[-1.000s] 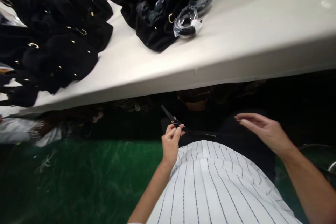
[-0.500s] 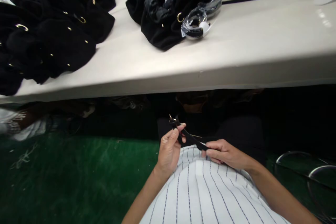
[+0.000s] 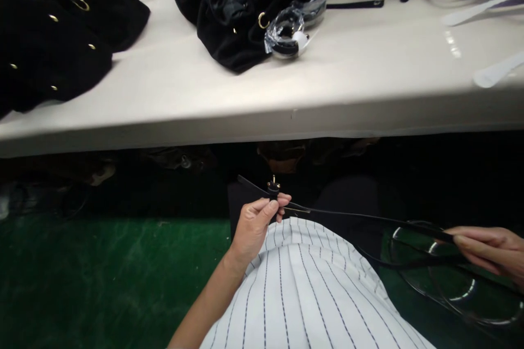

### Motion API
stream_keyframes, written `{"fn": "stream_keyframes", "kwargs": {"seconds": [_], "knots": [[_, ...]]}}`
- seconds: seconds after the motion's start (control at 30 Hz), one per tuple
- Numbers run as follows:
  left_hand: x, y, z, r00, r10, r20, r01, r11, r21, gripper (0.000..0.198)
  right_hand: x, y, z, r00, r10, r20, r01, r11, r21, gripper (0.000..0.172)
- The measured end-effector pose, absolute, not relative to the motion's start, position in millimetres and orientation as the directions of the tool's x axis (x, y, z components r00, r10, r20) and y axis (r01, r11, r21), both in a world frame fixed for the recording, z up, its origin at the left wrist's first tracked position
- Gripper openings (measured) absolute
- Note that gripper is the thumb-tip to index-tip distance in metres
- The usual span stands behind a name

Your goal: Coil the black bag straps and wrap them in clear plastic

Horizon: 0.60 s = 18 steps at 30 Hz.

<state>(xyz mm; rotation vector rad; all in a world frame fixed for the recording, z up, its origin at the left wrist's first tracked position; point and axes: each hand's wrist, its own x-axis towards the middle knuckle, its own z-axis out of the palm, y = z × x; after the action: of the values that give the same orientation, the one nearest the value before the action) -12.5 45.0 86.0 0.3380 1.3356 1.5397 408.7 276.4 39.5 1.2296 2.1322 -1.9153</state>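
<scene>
A long thin black strap [image 3: 368, 218] runs in front of my lap, drawn out between my two hands. My left hand [image 3: 254, 224] pinches it between thumb and fingers, close to a small gold-coloured buckle [image 3: 273, 182] that stands up above the fingertips. A short strap end sticks out to the upper left of that hand. Far to the right, my right hand [image 3: 491, 248] is closed on the strap, and another length of it loops back below. Its outer fingers are cut off by the frame edge.
Ahead stands a white table [image 3: 347, 76]. Black fabric bags [image 3: 53, 38] with gold eyelets lie on its left; another black bag [image 3: 233, 27] sits mid-table beside a plastic-wrapped coil [image 3: 284, 35]. White strips [image 3: 497, 73] lie at right. Clear loops [image 3: 458, 294] hang or lie below right.
My right hand has moved far to the right with the strap, stretching it out. My left hand stays near the buckle. The view has shifted slightly to the right.
</scene>
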Motion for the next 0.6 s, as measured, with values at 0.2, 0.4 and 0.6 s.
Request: {"fn": "stream_keyframes", "kwargs": {"seconds": [0.2, 0.4, 0.6], "knots": [[-8, 51, 94, -0.240, 0.927, -0.288, -0.138, 0.261, 0.955, 0.017, 320, 263, 62, -0.594, 0.618, -0.515, 0.665, 0.017, -0.747, 0.034], [-4, 56, 102, -0.074, 0.960, -0.270, 0.115, 0.277, 0.954, 0.021, 168, 203, 86, -0.889, 0.343, -0.302, 0.217, -0.266, -0.939, 0.047], [-10, 50, 102, -0.049, 0.939, -0.340, 0.193, 0.343, 0.919, 0.025, 128, 192, 81, -0.927, 0.296, -0.230, 0.078, -0.448, -0.891, 0.039]]}}
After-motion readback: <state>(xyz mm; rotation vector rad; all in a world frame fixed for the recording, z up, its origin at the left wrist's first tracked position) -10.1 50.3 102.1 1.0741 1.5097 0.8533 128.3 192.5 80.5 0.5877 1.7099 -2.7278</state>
